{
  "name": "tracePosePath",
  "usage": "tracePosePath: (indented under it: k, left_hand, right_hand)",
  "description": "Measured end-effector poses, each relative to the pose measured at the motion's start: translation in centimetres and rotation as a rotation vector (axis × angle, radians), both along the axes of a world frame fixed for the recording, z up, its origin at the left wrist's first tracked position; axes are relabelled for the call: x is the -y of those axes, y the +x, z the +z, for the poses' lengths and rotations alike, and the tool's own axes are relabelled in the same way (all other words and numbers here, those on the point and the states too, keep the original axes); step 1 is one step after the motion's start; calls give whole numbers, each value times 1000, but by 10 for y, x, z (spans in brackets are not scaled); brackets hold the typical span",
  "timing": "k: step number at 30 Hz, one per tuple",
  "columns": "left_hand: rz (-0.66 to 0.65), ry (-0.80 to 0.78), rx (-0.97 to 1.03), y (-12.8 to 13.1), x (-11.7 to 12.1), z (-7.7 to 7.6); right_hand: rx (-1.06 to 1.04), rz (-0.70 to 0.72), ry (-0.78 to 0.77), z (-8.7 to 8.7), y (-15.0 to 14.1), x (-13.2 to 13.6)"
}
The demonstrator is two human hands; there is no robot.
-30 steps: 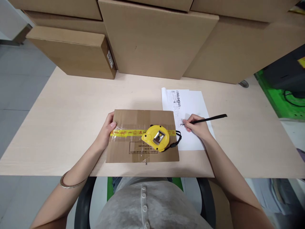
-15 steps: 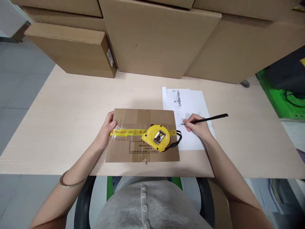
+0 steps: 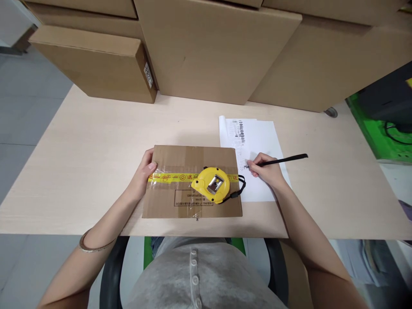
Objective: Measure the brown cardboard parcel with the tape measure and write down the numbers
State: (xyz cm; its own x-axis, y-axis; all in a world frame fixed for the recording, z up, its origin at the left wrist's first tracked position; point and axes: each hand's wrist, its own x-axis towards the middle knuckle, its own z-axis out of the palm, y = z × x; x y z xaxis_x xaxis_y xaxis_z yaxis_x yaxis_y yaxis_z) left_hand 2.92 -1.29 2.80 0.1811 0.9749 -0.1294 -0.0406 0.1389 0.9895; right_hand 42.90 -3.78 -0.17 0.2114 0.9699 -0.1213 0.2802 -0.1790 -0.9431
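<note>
A flat cardboard box (image 3: 180,201) sealed with yellow printed tape lies on the light wooden desk (image 3: 80,150) in front of me. A yellow tape measure (image 3: 210,185) with a black strap rests on top of its right half. My left hand (image 3: 143,176) grips the box's left edge, thumb on top. My right hand (image 3: 265,171) is closed on a black pen (image 3: 283,160), with the tip touching a white sheet of paper (image 3: 254,146) that carries handwritten notes near its upper left.
Large cardboard boxes (image 3: 219,47) are stacked along the back of the desk, a smaller one (image 3: 93,68) at the back left. A green crate (image 3: 383,128) with dark items stands off the right side. My chair and grey top fill the bottom.
The view has shifted slightly. Both hands, the box and the tape measure stay where they were, with the pen tip still on the paper.
</note>
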Motion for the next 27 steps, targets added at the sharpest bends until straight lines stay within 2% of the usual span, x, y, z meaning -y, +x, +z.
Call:
tracePosePath:
  k: [6,15,18,23,27]
  left_hand:
    - [0,30,-18,0,-1,-1]
    - [14,-22,11,0,-1,0]
    - [-10,3,8,-2,-1,-2]
    - [4,113,-24,-9,-5,-12]
    - [-22,234,-74,-11,-4,-6]
  right_hand:
    - [22,0,-13,2,-1,0]
    - [159,8,-80,1,1,-2]
    - [280,3,-139,5,6,1]
    - [609,49,-270,25,3,8]
    - [828,129,-381,36,-12,9]
